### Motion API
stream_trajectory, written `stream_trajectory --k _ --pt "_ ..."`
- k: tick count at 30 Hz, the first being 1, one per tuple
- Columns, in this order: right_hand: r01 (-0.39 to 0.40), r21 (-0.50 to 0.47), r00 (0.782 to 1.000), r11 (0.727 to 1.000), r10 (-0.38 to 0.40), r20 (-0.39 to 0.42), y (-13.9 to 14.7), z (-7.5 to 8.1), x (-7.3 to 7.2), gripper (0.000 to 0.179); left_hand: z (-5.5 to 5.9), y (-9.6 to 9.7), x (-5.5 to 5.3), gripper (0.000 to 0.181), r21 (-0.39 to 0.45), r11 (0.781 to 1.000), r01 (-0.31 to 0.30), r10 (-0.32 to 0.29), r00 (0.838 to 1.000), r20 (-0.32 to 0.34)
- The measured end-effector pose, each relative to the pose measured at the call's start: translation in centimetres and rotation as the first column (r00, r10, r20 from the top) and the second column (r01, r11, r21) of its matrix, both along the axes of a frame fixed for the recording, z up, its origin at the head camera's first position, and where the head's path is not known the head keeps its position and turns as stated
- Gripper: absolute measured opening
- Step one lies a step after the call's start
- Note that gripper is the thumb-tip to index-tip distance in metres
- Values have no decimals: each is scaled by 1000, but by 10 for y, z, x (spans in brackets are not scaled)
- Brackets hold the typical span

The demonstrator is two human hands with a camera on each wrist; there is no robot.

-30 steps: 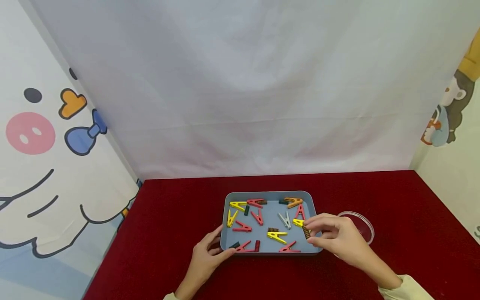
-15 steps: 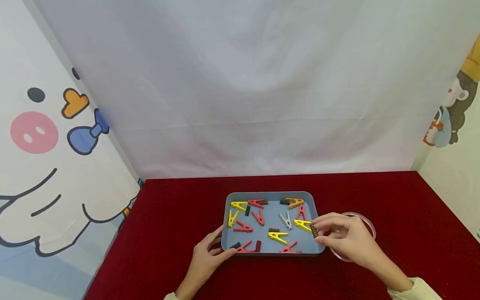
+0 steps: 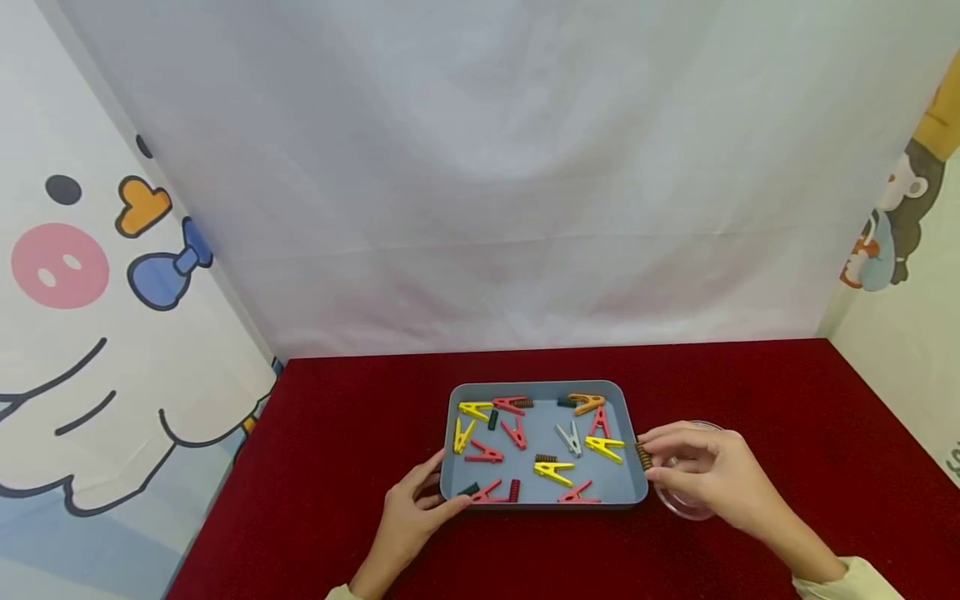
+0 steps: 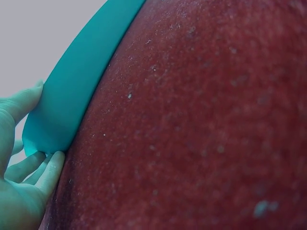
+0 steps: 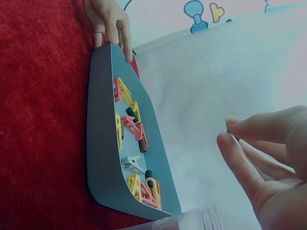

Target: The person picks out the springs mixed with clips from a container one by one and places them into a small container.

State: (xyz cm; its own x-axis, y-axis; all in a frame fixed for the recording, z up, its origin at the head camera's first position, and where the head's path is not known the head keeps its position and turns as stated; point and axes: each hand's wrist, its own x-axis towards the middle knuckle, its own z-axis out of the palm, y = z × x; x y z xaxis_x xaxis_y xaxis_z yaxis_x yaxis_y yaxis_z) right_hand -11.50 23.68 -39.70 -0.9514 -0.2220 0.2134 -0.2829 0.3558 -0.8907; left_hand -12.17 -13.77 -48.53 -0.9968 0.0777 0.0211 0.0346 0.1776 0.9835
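My right hand [image 3: 708, 471] pinches a brown coil spring [image 3: 644, 456] between thumb and fingertips at the right rim of a grey-blue tray [image 3: 543, 506]. In the right wrist view the fingertips [image 5: 230, 125] hide nearly all of the spring. My left hand [image 3: 412, 504] grips the tray's front left corner, thumb over the rim and fingers along the side. Inside the tray lie clips, among them a yellow clip [image 3: 604, 448], a red clip [image 3: 575, 492], a grey clip [image 3: 570, 439] and an orange clip [image 3: 587, 404]. Several springs lie among them, including a red spring [image 3: 514, 490].
A clear round dish [image 3: 686, 507] stands right of the tray, partly behind my right hand. Dark red cloth [image 3: 360, 417] covers the table, and a white curtain [image 3: 480, 208] hangs along its back edge. Printed panels close off both sides.
My right hand has moved right with the brown spring, from above the yellow clip past the tray's right rim and over the dish. The left hand stays on the tray corner.
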Motion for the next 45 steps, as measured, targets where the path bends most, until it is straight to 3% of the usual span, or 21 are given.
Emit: stream_trajectory --k 6,10,17,21,36,41,45 --pt "7 25 1000 1000 -7 -22 6 0 2 22 6 1 4 69 23 1000 11 -10 1000 -29" --pt "9 32 1000 999 -8 -22 10 1 4 24 6 0 4 70 19 1000 10 -10 1000 -7" --pt "15 37 999 999 -14 -37 18 3 4 24 -19 -4 -5 72 9 1000 -6 6 1000 3" --pt "30 44 999 999 -28 -43 22 4 4 25 -25 -5 -6 72 5 1000 -13 13 1000 -15" --pt "43 32 998 999 -41 -46 38 2 4 27 -20 -3 -7 71 10 1000 -17 17 1000 -26" --pt "86 96 996 992 -82 -45 42 1 3 26 -17 -2 -6 71 16 1000 -20 20 1000 -14" --pt "119 142 993 983 -113 -45 46 -1 2 26 -23 -3 -8 71 4 1000 -26 26 999 -23"
